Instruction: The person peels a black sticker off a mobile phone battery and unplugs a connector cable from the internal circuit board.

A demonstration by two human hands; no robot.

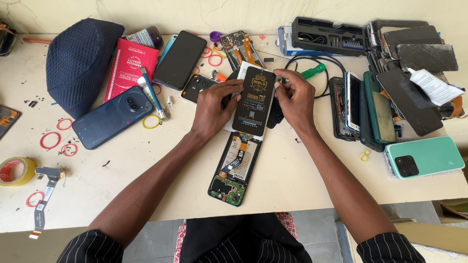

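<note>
Both hands pinch a flat black rectangular screen panel [254, 100] with gold print at table centre: left hand [214, 106] clamps its nine o'clock edge, right hand [294, 97] its two o'clock corner. An opened phone [235, 168], circuit board bared, lies at six o'clock; a matte blue phone [113, 117] at nine

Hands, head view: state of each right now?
Left hand: closed on the left edge of the black screen-protector packet.
Right hand: fingers pinching the same packet's upper right corner.
</note>
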